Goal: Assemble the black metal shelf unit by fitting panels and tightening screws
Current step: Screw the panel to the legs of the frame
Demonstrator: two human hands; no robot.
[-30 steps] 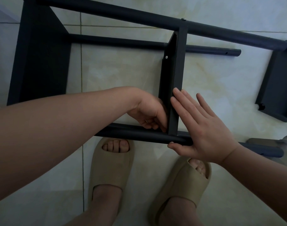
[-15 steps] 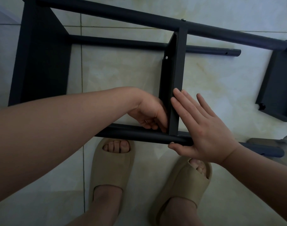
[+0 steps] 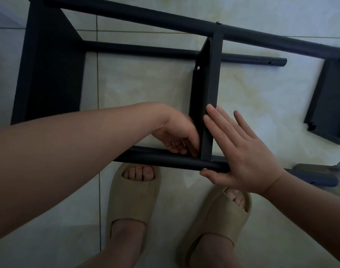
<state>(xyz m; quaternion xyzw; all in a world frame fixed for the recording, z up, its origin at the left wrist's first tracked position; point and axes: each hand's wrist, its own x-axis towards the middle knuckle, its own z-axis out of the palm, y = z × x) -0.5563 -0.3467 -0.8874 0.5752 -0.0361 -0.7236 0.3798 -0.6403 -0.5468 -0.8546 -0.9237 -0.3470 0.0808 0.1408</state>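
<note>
Shelf unit [image 3: 213, 74], black metal and part assembled, lies on its side on the floor [image 3: 146, 93], directly ahead of the person's feet. The floor is laid in large pale glossy tiles with faint yellowish veining. One grout line [image 3: 97, 84] runs away from the person beneath the frame, and another crosses it close to the far side of the frame. Lighting is dim and no wall or furniture can be made out. A far tube [image 3: 146, 17] and a near tube [image 3: 165, 158] run left to right, with a lower tube [image 3: 146, 49] showing between them, closer to the floor. A left panel [image 3: 49, 64] and a middle panel [image 3: 206, 97] stand on edge, spanning from the far tube to the near tube. A screw head [image 3: 218, 22] shows on the far tube above the middle panel, and a small pale hole [image 3: 198, 67] shows in that panel's flange. A third panel [image 3: 327, 101] sits at the right end of the far tube; whether it is fastened there cannot be told. The left hand [image 3: 177, 134] reaches into the inner corner where the middle panel meets the near tube, fingers [image 3: 184, 149] curled together at the joint; whether they pinch anything cannot be told. The right hand [image 3: 240, 151] lies flat against the middle panel's right face, fingers straight and slightly spread, thumb against the near tube. Two beige sandals [image 3: 132, 200] stand just behind the near tube. A grey object [image 3: 320, 167] at the right is too blurred to identify.
</note>
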